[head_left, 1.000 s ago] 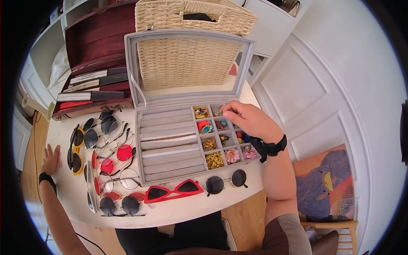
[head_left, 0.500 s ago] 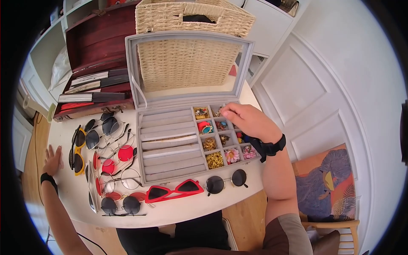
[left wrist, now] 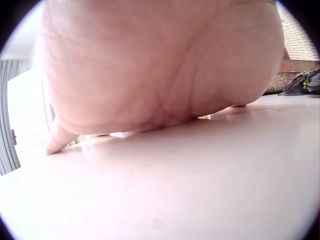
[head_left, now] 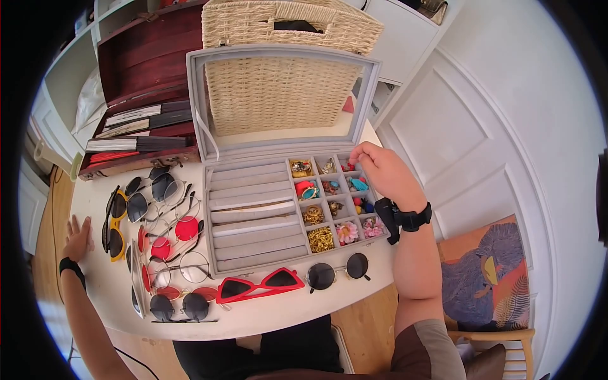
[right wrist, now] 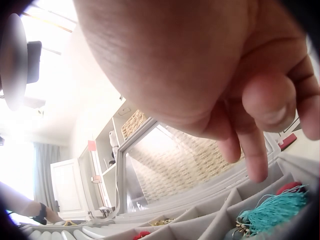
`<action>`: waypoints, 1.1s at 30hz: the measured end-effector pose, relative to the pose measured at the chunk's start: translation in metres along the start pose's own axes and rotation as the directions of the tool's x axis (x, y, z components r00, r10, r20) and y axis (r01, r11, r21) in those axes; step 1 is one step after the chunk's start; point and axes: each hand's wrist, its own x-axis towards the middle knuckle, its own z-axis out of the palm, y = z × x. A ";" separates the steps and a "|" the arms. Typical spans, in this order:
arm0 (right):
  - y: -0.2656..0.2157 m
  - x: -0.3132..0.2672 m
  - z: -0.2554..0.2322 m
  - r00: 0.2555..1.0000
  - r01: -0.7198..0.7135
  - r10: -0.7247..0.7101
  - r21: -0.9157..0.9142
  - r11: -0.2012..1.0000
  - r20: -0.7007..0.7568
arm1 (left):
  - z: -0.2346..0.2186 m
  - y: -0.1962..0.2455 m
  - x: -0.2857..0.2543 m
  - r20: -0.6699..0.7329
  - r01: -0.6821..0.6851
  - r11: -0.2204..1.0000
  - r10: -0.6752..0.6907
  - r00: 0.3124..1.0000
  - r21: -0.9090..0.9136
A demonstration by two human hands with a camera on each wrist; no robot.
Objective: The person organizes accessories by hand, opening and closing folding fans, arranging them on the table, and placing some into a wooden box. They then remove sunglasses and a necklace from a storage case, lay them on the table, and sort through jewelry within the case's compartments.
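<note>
My left hand (head_left: 78, 238) rests on the white table with its fingers spread; the left wrist view shows the palm (left wrist: 160, 65) low against the tabletop. My right hand (head_left: 387, 174) hangs over the back right corner of a grey jewelry box (head_left: 253, 263), fingers pointing down, nothing visible between them. Its fingertips overlap the compartment holding red jewelry (head_left: 347, 167). A turquoise tassel piece (right wrist: 275, 215) lies just below these fingers (right wrist: 256, 167) in the right wrist view. Around it, other compartments hold gold chain jewelry (head_left: 320, 239), flower pieces (head_left: 346, 232) and silver jewelry (head_left: 328, 166).
Several sunglasses lie left of the box, including a yellow pair (head_left: 116, 225). Red cat-eye sunglasses (head_left: 259, 286) and round dark sunglasses (head_left: 321, 275) lie in front. The box's clear lid (head_left: 370, 82) leans up before a woven basket (head_left: 291, 38). An open dark-red case (head_left: 142, 69) holds folded fans (head_left: 133, 115).
My right hand has moved right, from the silver jewelry's compartment to the one at the back right corner, uncovering the turquoise piece. The left hand has stayed in place.
</note>
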 end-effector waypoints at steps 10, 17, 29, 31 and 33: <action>-0.006 -0.001 -0.002 0.993 -0.088 0.098 -0.134 0.987 0.069 | 0.007 -0.005 0.007 -0.023 0.092 0.979 -0.098 0.995 -0.182; 0.006 0.002 0.002 0.988 -0.046 0.065 -0.134 0.990 0.140 | -0.003 0.009 -0.008 -0.003 0.050 0.999 -0.050 0.999 0.019; 0.003 0.001 0.001 0.986 -0.032 0.057 -0.157 0.987 0.158 | -0.012 0.020 -0.018 0.018 0.049 0.995 -0.051 0.999 0.084; 0.003 0.001 0.001 0.986 -0.030 0.055 -0.155 0.987 0.159 | -0.010 0.014 -0.013 0.025 0.041 0.995 -0.043 0.999 0.090; 0.003 0.002 0.001 0.984 -0.024 0.054 -0.173 0.985 0.171 | -0.004 0.007 -0.006 0.005 0.059 0.998 -0.059 0.998 0.010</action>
